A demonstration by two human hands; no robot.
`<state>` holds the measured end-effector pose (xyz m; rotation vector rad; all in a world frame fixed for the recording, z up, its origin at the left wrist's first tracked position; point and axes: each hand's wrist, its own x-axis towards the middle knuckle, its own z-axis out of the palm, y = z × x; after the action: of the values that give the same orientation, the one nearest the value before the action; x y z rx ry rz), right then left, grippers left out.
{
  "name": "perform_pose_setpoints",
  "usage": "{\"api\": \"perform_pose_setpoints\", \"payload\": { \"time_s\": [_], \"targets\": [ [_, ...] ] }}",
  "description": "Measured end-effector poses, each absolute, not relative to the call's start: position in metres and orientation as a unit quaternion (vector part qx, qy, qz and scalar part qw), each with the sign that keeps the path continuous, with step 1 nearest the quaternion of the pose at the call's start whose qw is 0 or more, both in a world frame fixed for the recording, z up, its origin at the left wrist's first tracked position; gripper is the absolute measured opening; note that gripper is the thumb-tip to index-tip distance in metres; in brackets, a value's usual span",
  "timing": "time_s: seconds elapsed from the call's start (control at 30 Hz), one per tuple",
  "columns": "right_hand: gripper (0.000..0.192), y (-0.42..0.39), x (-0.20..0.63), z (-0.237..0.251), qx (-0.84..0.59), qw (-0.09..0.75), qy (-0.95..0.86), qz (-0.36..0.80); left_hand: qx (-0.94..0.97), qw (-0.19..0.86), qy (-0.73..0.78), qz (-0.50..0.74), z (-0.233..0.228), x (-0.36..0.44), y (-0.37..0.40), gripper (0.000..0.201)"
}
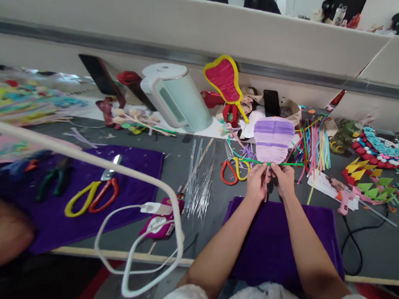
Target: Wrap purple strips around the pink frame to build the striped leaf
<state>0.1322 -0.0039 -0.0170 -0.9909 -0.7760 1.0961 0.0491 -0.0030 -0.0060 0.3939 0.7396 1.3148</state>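
A fan-shaped piece (273,138) in banded purple and pale lilac, seemingly made of pipe cleaners, stands up from my two hands. Across its narrow base runs a green pipe cleaner (295,164), its ends sticking out on both sides. My left hand (256,182) is closed at the base, pinching the green strand beside a thin pink stem (266,194) that hangs down. On the other side my right hand (284,179) pinches the same green strand. The fingertips nearly meet and hide the join.
A folded purple cloth (282,231) lies under my forearms. Left of my hands are red-and-yellow scissors (230,171) and silver wires (200,185). Behind stand a kettle (184,99) and a red-and-yellow fan (224,79). A pink glue gun (344,199) rests at right; another person's arm (2,227) shows at left.
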Motion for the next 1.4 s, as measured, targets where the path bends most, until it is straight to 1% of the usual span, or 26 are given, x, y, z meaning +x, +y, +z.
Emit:
{"api": "perform_pose_setpoints", "payload": {
  "time_s": [0.13, 0.2, 0.27, 0.33, 0.5, 0.57, 0.63, 0.77, 0.87, 1.07, 1.27, 1.4],
  "targets": [
    [0.022, -0.004, 0.133, -0.017, -0.454, 0.67, -0.337, 0.482, 0.186, 0.731, 0.328, 0.568, -0.005, 0.048, -0.002, 0.029],
    [0.021, -0.004, 0.134, -0.017, -0.46, 0.675, -0.34, 0.466, 0.197, 0.744, 0.327, 0.549, -0.005, 0.048, -0.003, 0.031],
    [0.019, -0.005, 0.135, -0.016, -0.463, 0.684, -0.351, 0.442, 0.213, 0.734, 0.344, 0.546, -0.005, 0.05, -0.005, 0.033],
    [0.018, -0.006, 0.137, -0.015, -0.464, 0.692, -0.364, 0.416, 0.237, 0.687, 0.375, 0.576, -0.006, 0.053, -0.008, 0.034],
    [0.017, -0.007, 0.142, -0.01, -0.473, 0.702, -0.383, 0.37, 0.333, 0.51, 0.422, 0.672, -0.001, 0.054, -0.015, 0.028],
    [0.017, -0.008, 0.144, -0.008, -0.473, 0.701, -0.387, 0.367, 0.368, 0.46, 0.431, 0.684, 0.002, 0.051, -0.017, 0.025],
    [0.017, -0.008, 0.146, -0.008, -0.47, 0.696, -0.395, 0.374, 0.404, 0.432, 0.441, 0.675, 0.005, 0.047, -0.016, 0.021],
    [0.018, -0.009, 0.147, -0.01, -0.479, 0.679, -0.4, 0.387, 0.457, 0.452, 0.452, 0.618, 0.003, 0.043, -0.009, 0.016],
    [0.02, -0.009, 0.147, -0.009, -0.495, 0.668, -0.389, 0.397, 0.47, 0.461, 0.454, 0.601, 0.001, 0.044, -0.008, 0.015],
    [0.026, -0.01, 0.147, -0.003, -0.518, 0.648, -0.392, 0.397, 0.525, 0.403, 0.449, 0.601, 0.001, 0.045, -0.014, 0.014],
    [0.02, -0.008, 0.147, -0.003, -0.464, 0.684, -0.336, 0.451, 0.605, 0.338, 0.434, 0.576, 0.001, 0.045, -0.017, 0.016],
    [0.019, -0.011, 0.145, 0.001, -0.449, 0.694, -0.361, 0.433, 0.607, 0.327, 0.43, 0.583, -0.001, 0.045, -0.016, 0.021]
  ]
}}
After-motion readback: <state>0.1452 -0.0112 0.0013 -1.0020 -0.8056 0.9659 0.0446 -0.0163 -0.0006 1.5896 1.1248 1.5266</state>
